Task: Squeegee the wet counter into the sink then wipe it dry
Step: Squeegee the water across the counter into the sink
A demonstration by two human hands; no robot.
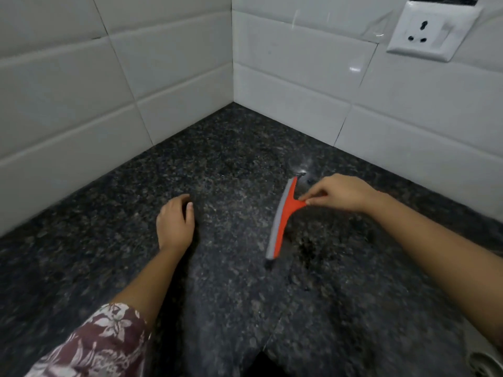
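An orange squeegee (283, 216) with a grey blade edge stands on the dark speckled granite counter (231, 164), its blade running from near the back wall toward me. My right hand (340, 193) pinches the short orange handle between thumb and fingertips. To the left, my left hand (175, 221) rests palm down on the counter with fingers loosely curled, holding nothing. A wet, shiny patch (302, 165) glints just beyond the squeegee's far tip. No sink is in view.
White tiled walls (163, 77) meet in a corner behind the counter. A white wall socket with a switch (432, 31) sits at the upper right. A seam in the counter (275, 322) runs toward the near edge. A pale object (490, 363) peeks in at bottom right.
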